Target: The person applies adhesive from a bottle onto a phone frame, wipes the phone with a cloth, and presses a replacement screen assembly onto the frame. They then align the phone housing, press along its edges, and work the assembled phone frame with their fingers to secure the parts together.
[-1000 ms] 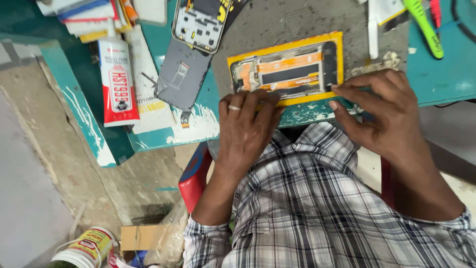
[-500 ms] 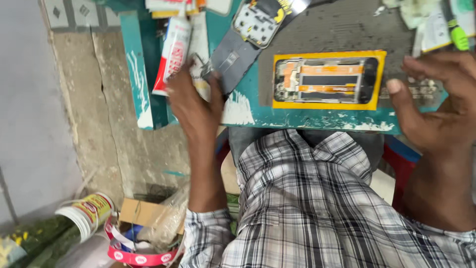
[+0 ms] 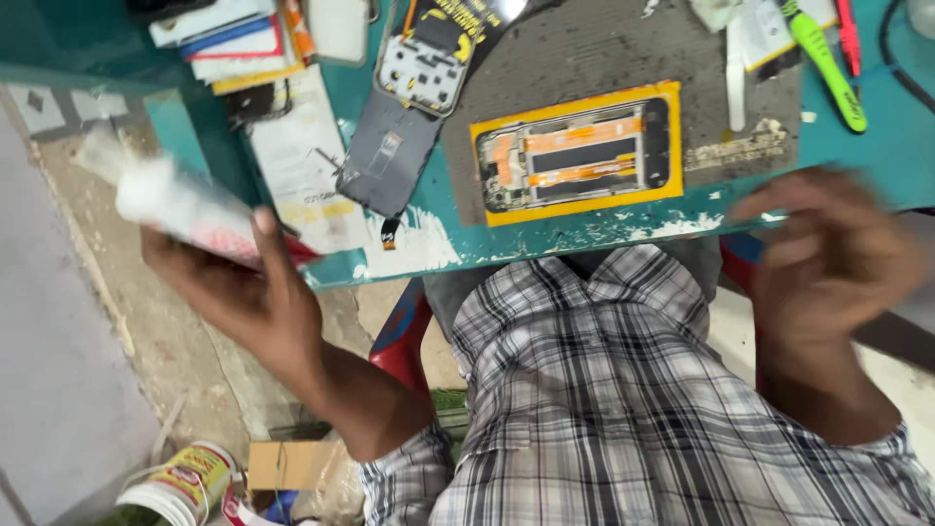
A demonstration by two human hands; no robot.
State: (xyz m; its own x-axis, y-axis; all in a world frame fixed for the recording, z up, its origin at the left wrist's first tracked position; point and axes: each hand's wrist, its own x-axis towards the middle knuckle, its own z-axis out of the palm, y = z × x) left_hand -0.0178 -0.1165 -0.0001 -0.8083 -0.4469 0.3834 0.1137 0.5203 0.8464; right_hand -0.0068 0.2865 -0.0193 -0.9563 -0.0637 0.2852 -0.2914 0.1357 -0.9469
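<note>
Left hand [image 3: 255,302] wrapped around a white tube [image 3: 185,212] with red print, held off the tabletop's [image 3: 545,239] left edge, over the floor. Blurry, but long axis running roughly sideways, far end pointing up-left. Right hand [image 3: 828,263] hovering empty at the tabletop's front edge, fingers loosely spread, also blurred. Between the two, up on the grey mat [image 3: 584,49]: opened phone frame in yellow border [image 3: 577,153], long axis left-right. Dark back panel [image 3: 390,151] just left of it, green tool [image 3: 826,60] far right.
</note>
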